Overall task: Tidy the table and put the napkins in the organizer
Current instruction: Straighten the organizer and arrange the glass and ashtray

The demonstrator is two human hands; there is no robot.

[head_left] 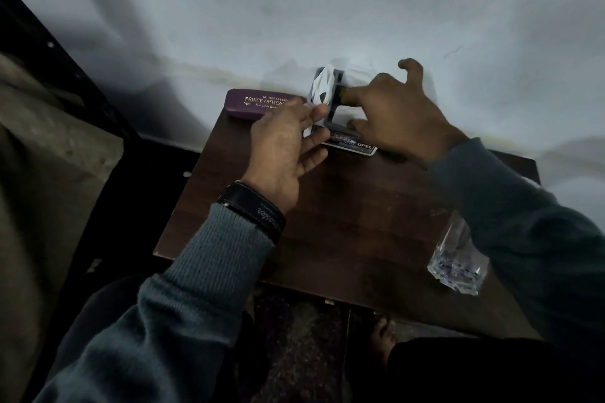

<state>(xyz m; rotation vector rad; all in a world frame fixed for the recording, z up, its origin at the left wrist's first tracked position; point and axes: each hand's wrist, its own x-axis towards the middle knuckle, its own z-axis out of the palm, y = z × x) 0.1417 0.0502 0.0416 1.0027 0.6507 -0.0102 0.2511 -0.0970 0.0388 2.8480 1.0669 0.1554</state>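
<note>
Seating the white napkins [352, 93] into the grey organizer [329, 98] at the far edge of the dark wood surface [343, 216], close against the wall [294, 10]. Left hand [284, 144] laid open and flat against the organizer's near face, fingers spread, clamping nothing, only steadying. Right hand [397, 109] reaching in from the other side, thumb and forefinger pressed toward the slot with white paper under them; little finger lifted. Cannot tell whether that grip is pinched on a napkin or merely pushing it down.

Best done by keeping the left palm firm so the light holder neither slides nor tips toward the wall, then feeding the folded edge in straight and low, easing rather than cramming, since thin paper probably crumples at the rim. Worth checking for corners left proud.

Purple spectacle case [255, 105] just left of the organizer, printed card [355, 142] lying beneath it, clear glass [458, 258] well apart near the right front corner.
</note>
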